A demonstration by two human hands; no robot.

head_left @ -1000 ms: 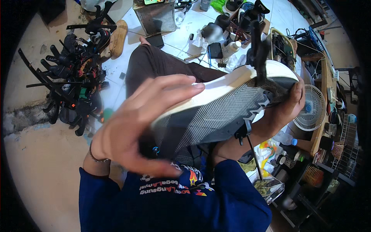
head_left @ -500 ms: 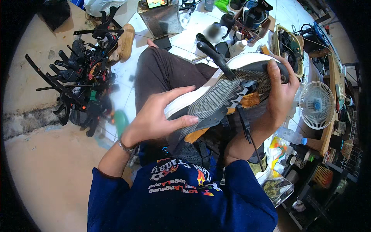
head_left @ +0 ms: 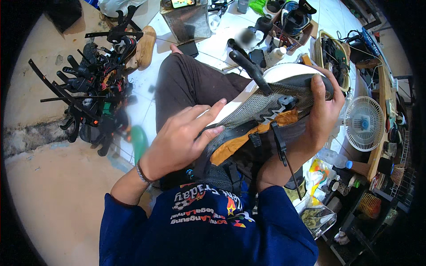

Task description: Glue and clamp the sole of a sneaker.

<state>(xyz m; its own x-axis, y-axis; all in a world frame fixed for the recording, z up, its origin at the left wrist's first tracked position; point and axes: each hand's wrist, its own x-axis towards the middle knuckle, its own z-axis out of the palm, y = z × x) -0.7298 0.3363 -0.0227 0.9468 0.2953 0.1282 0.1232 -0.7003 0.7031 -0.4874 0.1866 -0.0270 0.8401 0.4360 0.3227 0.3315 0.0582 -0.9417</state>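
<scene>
A grey mesh shoe [head_left: 248,109] with a white sole [head_left: 286,72] and orange-brown lining lies on its side above my lap, sole edge away from me. My right hand [head_left: 327,97] grips its dark toe, thumb on the upper and fingers behind the sole. At the heel end, my left hand [head_left: 186,137] pinches the shoe, fingers along the white sole and thumb against the mesh. A black clamp [head_left: 250,66] is fixed across the middle of the shoe. Its handle sticks out past the sole, and a thin dark bar hangs down near my right forearm.
Many black bar clamps [head_left: 88,82] are piled at the left beside a wooden shoe last [head_left: 147,46]. Farther off stand a metal tin [head_left: 186,24], bottles [head_left: 276,56] and a box of shoes [head_left: 295,26]. A white fan [head_left: 364,123] and cluttered shelving [head_left: 377,168] are at the right.
My left hand has slid a little right along the sole, its fingers closer together. The shoe has rolled slightly, showing more orange lining near the heel. The right hand keeps its hold.
</scene>
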